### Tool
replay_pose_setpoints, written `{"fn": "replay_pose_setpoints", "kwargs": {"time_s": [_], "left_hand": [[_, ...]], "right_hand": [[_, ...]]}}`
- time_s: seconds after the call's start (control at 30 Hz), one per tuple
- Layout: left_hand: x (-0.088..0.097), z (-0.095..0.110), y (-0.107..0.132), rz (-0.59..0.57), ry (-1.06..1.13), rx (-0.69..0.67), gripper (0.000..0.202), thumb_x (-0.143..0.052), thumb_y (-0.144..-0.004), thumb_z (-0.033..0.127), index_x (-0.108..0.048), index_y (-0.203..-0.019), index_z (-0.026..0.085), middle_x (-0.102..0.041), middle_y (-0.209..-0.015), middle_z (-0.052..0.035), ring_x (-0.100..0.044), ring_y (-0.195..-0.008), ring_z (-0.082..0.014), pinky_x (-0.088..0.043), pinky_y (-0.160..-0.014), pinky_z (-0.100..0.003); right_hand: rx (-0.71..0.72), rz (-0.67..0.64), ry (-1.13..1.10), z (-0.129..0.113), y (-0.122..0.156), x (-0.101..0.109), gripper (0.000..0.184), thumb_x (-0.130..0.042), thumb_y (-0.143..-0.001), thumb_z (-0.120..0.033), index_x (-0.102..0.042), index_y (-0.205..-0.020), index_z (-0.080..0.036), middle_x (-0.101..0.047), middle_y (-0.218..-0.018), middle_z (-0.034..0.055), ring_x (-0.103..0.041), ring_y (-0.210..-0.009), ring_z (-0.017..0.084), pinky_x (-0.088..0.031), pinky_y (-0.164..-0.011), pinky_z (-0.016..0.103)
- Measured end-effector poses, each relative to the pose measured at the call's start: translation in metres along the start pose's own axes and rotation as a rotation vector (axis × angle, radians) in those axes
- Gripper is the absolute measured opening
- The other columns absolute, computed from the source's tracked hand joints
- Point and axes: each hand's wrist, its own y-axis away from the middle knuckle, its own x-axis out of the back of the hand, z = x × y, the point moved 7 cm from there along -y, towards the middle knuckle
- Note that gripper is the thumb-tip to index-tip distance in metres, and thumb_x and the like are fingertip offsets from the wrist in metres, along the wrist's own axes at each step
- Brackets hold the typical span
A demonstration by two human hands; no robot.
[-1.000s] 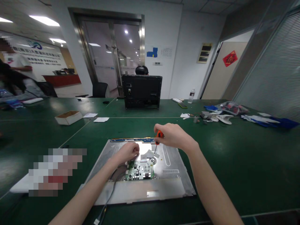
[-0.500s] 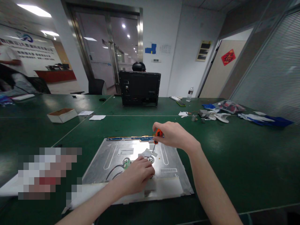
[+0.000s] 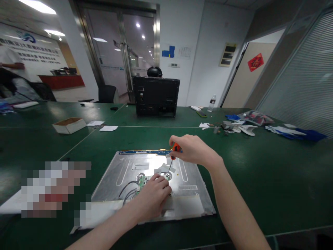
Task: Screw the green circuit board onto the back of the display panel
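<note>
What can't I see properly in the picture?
All in the head view:
Part of the green circuit board: under the left hand.
Part of the orange-and-black screwdriver: covered by the right hand.
Whether its thin metal tip touches anything: too small.
The person opposite: mostly behind the black rectangular panel.
The pale-and-red thing: blurred into squares.
</note>
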Motion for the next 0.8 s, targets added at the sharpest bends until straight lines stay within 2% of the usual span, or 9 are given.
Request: {"fn": "replay_pose_setpoints", "kwargs": {"time_s": [0.27, 0.5, 0.6, 0.8], "left_hand": [[0.003, -0.003, 0.001, 0.015, 0.05, 0.037, 0.009, -0.054, -0.078, 0.015, -0.057, -0.085, 0.019, -0.061, -0.092, -0.0071, -0.054, -0.089, -0.0237, -0.036, -0.086, -0.04], [0.008, -0.006, 0.002, 0.035, 0.06, 0.053, 0.008, -0.056, -0.076, 0.017, -0.055, -0.083, 0.019, -0.061, -0.091, -0.0062, -0.053, -0.09, -0.0235, -0.035, -0.089, -0.041], [0.007, -0.006, 0.002, 0.051, 0.066, 0.047, 0.006, -0.054, -0.077, 0.017, -0.055, -0.082, 0.019, -0.061, -0.089, -0.006, -0.053, -0.088, -0.0228, -0.035, -0.088, -0.041], [0.001, -0.007, 0.001, 0.073, 0.048, 0.033, 0.008, -0.049, -0.081, 0.014, -0.056, -0.08, 0.019, -0.062, -0.087, -0.0058, -0.054, -0.086, -0.022, -0.035, -0.088, -0.04]], "right_hand": [[-0.018, -0.025, -0.012, -0.003, 0.005, 0.006, 0.023, -0.061, -0.083, -0.038, -0.055, -0.1, -0.024, -0.067, -0.082, 0.0006, -0.059, -0.07, 0.016, -0.028, -0.053, 0.025], [0.016, -0.084, -0.103, -0.012, 0.032, 0.025, 0.024, -0.061, -0.084, -0.035, -0.055, -0.105, -0.026, -0.068, -0.085, -0.0013, -0.06, -0.071, 0.015, -0.033, -0.056, 0.025], [0.044, -0.13, -0.131, -0.015, 0.04, 0.027, 0.022, -0.061, -0.084, -0.033, -0.055, -0.103, -0.025, -0.068, -0.083, -0.0015, -0.06, -0.069, 0.015, -0.034, -0.056, 0.025], [0.103, -0.115, -0.132, -0.023, 0.038, 0.024, 0.022, -0.061, -0.084, -0.032, -0.054, -0.104, -0.025, -0.069, -0.084, -0.0026, -0.061, -0.07, 0.015, -0.034, -0.057, 0.026]]}}
